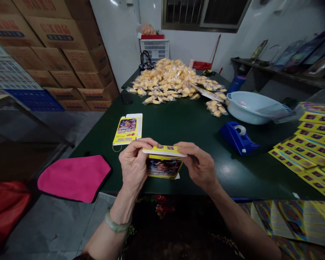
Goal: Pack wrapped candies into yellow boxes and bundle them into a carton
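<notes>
From my remote view, the left hand (134, 162) and right hand (203, 166) pinch opposite ends of the box (164, 167), both grips closed at its narrow top. Its yellow card sits by the smooth green table (178, 126)'s near edge; beyond, crinkly clear packets (173, 76) heap up.

Packets (173, 74) on table (176, 122) behind carton (164, 167), basin (249, 112) right of packets, tape dispenser (237, 139) before basin

My box (164, 167) looks smooth printed card, my bangle (116, 226) polished, the bowl (242, 109) smooth plastic, the dispenser (234, 140) glossy plastic, the pink cover (74, 177) matt cloth.
</notes>
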Demonstrator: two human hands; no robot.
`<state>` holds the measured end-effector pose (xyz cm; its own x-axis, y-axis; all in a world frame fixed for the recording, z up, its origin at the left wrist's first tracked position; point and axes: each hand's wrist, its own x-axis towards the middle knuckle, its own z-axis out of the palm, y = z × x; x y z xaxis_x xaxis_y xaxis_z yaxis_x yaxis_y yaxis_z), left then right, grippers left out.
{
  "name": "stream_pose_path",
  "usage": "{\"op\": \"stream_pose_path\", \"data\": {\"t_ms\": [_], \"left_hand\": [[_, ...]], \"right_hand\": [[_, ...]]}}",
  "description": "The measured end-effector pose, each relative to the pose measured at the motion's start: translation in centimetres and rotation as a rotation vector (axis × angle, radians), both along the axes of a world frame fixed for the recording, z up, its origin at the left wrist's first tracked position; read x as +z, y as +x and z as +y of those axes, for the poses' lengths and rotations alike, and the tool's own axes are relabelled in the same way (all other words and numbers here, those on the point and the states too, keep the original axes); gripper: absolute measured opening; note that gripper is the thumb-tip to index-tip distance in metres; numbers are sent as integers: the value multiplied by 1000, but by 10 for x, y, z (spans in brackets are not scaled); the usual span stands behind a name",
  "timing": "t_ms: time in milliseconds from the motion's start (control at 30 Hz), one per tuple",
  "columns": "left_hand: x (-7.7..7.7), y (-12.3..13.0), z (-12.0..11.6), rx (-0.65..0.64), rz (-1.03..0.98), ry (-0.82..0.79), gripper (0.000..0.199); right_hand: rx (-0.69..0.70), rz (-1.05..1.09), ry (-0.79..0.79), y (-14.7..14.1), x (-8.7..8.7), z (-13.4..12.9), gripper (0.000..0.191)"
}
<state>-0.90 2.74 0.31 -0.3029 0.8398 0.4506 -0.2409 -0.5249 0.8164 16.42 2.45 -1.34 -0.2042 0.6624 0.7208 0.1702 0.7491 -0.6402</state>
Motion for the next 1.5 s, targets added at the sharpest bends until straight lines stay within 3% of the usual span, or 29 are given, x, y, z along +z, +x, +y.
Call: {"op": "stream_pose_path", "data": {"t_ms": [133, 233, 400, 600, 700, 867, 1033, 1133, 1233, 1333, 1500], "left_hand": [[-4, -2, -1, 19, -60, -10, 8], [-9, -6, -3, -10, -43, 54, 16], [-15, -15, -7, -37, 180, 76, 13], [-7, -32, -8, -100, 422, 110, 8], [-9, -37, -6, -152, 405, 122, 9], [-27, -33, -1, -209, 270, 168, 14], [-34, -29, 2, -122, 261, 239, 16], [-28, -29, 3, -94, 348, 310, 9], [-22, -32, 1, -64, 521, 337, 26], [-21, -34, 1, -2, 673, 333, 31], [-27, -29, 4, 96, 665, 376, 29]], "right_hand": [[41, -78, -2, -1, 6, -6, 21], [-17, -42, -26, -4, 9, -10, 12], [-72, -74, -111, -9, 12, -11, 11], [-124, -170, -20, -13, 17, -15, 17], [-156, -128, 40, -22, 9, -18, 23], [-235, 31, 216, -36, -19, -12, 29], [-254, 92, 350, -43, -34, -1, 26], [-256, 103, 332, -45, -32, 1, 24], [-244, 100, 331, -45, -28, 1, 20], [-251, 106, 371, -45, -24, 1, 19], [-312, 62, 406, -49, -27, 4, 22]]}}
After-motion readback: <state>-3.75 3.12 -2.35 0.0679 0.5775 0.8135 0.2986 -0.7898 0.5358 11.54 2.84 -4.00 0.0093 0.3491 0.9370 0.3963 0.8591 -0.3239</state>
